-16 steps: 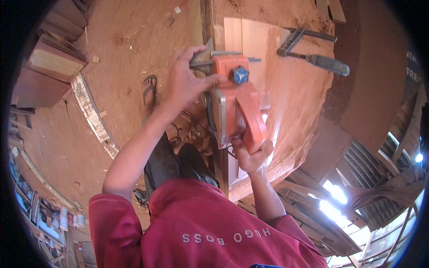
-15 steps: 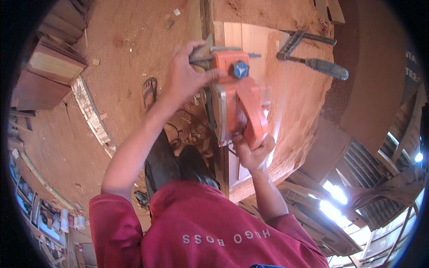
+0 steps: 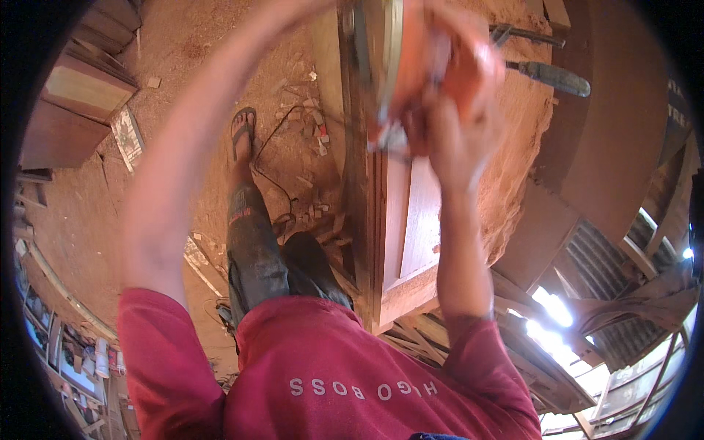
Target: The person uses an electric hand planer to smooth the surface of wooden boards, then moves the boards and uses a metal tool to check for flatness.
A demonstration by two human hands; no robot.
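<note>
An orange electric hand planer, smeared by motion, lies over the edge of a wooden panelled piece at the top of the picture. My right hand is closed round the planer's rear handle. My left forearm stretches up to the top edge, where the left hand passes out of sight. The planer's front end is cut off by the frame too. Below the planer, the panel's near end shows raised strips along its left side.
A clamp with a dark handle sits on the dust-covered bench right of the planer. A cable and wood scraps lie on the dusty floor by my sandalled foot. Stacked boards stand at the left.
The planer has slid forward along the panel, toward the top of the picture, with my right hand on it. My left hand, earlier at its front, has gone out of the frame.
</note>
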